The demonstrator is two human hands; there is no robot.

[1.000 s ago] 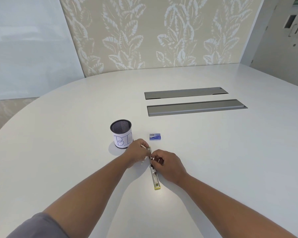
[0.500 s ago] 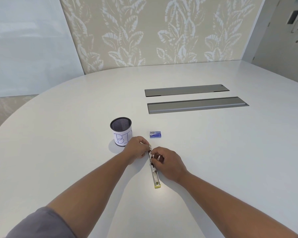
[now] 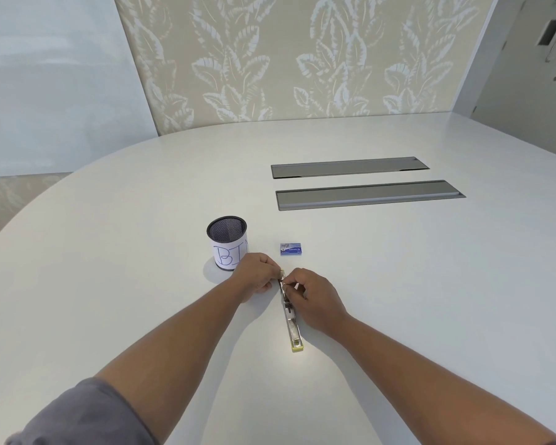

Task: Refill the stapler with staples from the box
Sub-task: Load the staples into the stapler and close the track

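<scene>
A long metal stapler [image 3: 292, 326] lies flat and opened out on the white table, its yellow-tipped end toward me. My left hand [image 3: 256, 273] pinches the stapler's far end from the left. My right hand [image 3: 315, 297] rests over its far half, fingertips closed on the metal track beside the left hand's fingers. Whether staples are between the fingers is too small to tell. A small blue staple box [image 3: 291, 248] lies shut on the table just beyond both hands.
A black mesh cup [image 3: 227, 240] with a paper label reading "BIN" stands left of the box, close to my left hand. Two grey cable hatches [image 3: 366, 194] are set into the white table [image 3: 430, 300] farther back.
Both hands stay at the stapler's far end; the right fingertips have shifted slightly toward the far tip. The stapler and box have not moved.
</scene>
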